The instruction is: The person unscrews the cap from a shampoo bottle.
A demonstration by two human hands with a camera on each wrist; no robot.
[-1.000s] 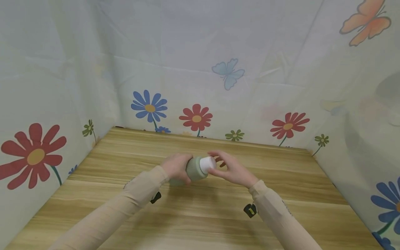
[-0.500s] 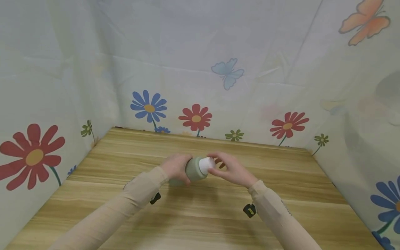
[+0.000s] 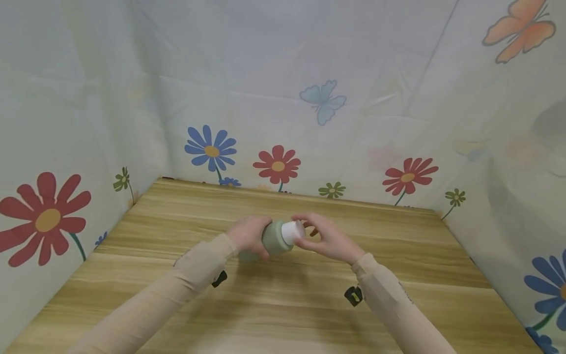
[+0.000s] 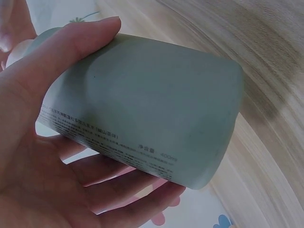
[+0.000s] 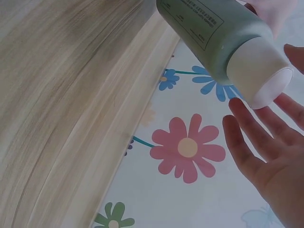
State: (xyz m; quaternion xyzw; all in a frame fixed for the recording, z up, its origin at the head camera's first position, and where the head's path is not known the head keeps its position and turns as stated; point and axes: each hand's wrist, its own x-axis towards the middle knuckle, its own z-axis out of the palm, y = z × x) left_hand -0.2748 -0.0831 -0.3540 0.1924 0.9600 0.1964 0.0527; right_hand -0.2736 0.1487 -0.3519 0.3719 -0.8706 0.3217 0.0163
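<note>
A pale green bottle with a white cap is held tilted over the table, its cap end towards the right. My left hand grips the bottle's body; in the left wrist view the thumb lies across one side and the fingers curl beneath the printed text. At the cap end is my right hand, its thumb and forefinger at opposite sides of the cap. In the right wrist view the other fingers spread out beside the cap, apart from it. A dark printed label shows on the bottle there.
The wood-grain table stretches below both arms. White cloth with printed flowers and butterflies hangs behind it and along both sides. A small black device sits at the right wrist, another at the left.
Both hands and the bottle stay almost in place. Only slight shifts of the right fingers around the cap and of the head view show.
</note>
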